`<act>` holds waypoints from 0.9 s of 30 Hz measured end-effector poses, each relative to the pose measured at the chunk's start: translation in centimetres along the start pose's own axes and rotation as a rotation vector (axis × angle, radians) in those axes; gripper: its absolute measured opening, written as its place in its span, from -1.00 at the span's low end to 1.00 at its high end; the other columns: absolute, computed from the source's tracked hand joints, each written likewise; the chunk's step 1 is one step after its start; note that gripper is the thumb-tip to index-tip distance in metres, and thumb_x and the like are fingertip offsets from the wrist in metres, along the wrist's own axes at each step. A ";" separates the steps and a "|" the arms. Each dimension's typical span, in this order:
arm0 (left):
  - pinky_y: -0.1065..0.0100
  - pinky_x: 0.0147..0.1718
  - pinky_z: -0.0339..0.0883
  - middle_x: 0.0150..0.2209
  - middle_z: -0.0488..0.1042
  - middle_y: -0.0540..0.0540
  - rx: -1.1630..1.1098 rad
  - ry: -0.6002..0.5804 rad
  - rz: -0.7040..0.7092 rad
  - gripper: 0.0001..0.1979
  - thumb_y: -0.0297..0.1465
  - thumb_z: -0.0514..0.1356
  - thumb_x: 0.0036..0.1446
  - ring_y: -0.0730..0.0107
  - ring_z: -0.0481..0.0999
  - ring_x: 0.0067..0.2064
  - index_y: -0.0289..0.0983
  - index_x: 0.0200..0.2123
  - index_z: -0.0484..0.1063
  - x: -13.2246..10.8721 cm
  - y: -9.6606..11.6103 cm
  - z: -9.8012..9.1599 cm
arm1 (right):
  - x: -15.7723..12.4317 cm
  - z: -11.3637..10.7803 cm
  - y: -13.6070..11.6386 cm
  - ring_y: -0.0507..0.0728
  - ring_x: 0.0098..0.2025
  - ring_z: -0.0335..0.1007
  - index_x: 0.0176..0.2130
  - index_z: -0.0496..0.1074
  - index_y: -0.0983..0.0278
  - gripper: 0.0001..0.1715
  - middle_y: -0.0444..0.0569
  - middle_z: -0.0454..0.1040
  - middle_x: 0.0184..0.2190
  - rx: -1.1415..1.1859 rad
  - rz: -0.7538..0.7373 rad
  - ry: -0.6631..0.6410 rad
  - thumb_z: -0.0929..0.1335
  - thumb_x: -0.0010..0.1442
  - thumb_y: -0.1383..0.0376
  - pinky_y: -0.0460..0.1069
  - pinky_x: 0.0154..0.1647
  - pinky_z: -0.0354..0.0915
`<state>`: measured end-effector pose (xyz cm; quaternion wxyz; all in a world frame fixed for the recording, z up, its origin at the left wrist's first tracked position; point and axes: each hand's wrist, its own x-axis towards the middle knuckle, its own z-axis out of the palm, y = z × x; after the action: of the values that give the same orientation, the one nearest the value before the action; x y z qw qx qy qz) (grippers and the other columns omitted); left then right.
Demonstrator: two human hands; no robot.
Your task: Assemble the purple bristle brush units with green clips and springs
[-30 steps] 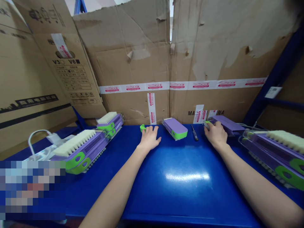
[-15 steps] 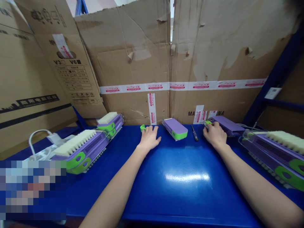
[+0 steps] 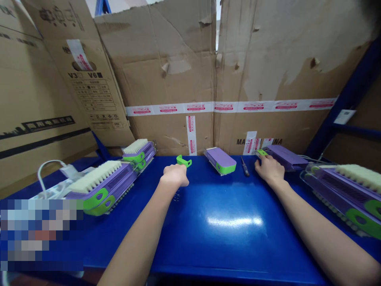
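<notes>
My left hand (image 3: 175, 175) is closed into a loose fist just above the blue table, its fingertips hidden under the knuckles. Directly beyond it stands a bright green U-shaped plastic end piece (image 3: 184, 161) with a hole in it. At the back right, my right hand (image 3: 270, 169) has bent fingers at the green end (image 3: 262, 152) of a purple plastic casing (image 3: 285, 157); its palm hides part of the contact. Between the hands lie a purple brush unit (image 3: 222, 159), bristles down with a green end, and a dark screwdriver (image 3: 245, 167).
Stacked purple-green brush units with cream bristles (image 3: 99, 186) stand at left, and more (image 3: 348, 196) at right. A white power strip with a plug (image 3: 70, 171) is at far left. Tall cardboard (image 3: 166, 87) walls the back of the blue table (image 3: 226, 246).
My left hand has drawn back toward me and slightly left, its spread fingers now curled in. The green end piece behind it shows more fully. My right hand has barely moved.
</notes>
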<state>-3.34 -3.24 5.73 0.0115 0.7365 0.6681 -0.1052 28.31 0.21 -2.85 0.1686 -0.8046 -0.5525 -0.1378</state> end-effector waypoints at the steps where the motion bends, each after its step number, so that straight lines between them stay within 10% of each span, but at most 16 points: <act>1: 0.22 -0.21 0.38 -0.15 0.53 -0.34 -0.010 -0.033 0.011 -0.62 -0.49 0.23 -0.19 0.00 0.54 -0.10 -0.33 -0.19 0.46 -0.1 0.0 -0.1 | 0.0 0.0 0.0 0.29 -0.17 0.42 0.06 0.39 0.29 -0.49 0.21 0.42 -0.04 0.001 -0.002 0.003 0.13 0.25 0.19 0.12 -0.28 0.33; 9: 0.35 -0.53 0.38 -0.48 0.50 -0.04 -0.431 -0.374 0.248 -0.47 -0.41 0.24 -0.13 0.25 0.54 -0.47 -0.24 -0.03 0.18 1.7 -0.3 1.8 | -0.3 -0.4 -0.7 0.22 -0.20 0.41 0.02 0.42 0.28 -0.55 0.14 0.44 -0.06 0.074 -0.104 0.304 0.16 0.24 0.23 0.00 -0.41 0.26; 15: 0.41 -0.54 0.37 -0.49 0.47 0.03 -0.718 -0.579 0.502 -0.56 -0.37 0.29 -0.12 0.37 0.51 -0.49 -0.20 -0.16 0.18 2.5 0.5 2.4 | -1.4 -1.8 -3.1 0.15 -0.19 0.42 -0.07 0.47 0.33 -0.62 0.09 0.50 -0.18 0.209 -0.484 0.560 0.20 0.23 0.30 -0.03 -0.29 0.29; 22: 0.41 -0.41 0.36 -0.42 0.46 0.05 -1.004 -0.246 0.687 -0.57 -0.44 0.28 -0.10 0.45 0.48 -0.38 -0.20 -0.16 0.17 2.6 0.5 2.2 | -4.6 -4.2 -7.2 0.22 0.04 0.29 0.10 0.33 0.34 -0.54 0.15 0.36 0.08 0.341 -1.129 0.588 0.25 0.20 0.35 0.10 -0.02 0.28; 27: 0.38 -0.30 0.35 -0.40 0.47 0.02 -1.049 -0.040 0.788 -0.63 -0.43 0.26 -0.07 0.45 0.46 -0.33 -0.24 -0.18 0.21 2.8 1.1 2.5 | -5.0 -4.1 -8.6 0.21 -0.01 0.32 -0.02 0.41 0.33 -0.68 0.10 0.50 -0.09 0.267 -1.233 0.593 0.24 0.25 0.37 0.07 -0.12 0.24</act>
<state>-2.39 -0.98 2.69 0.4191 0.8207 0.3106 0.2330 18.32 -2.88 -0.17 0.3008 -0.2447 -0.8513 -0.3534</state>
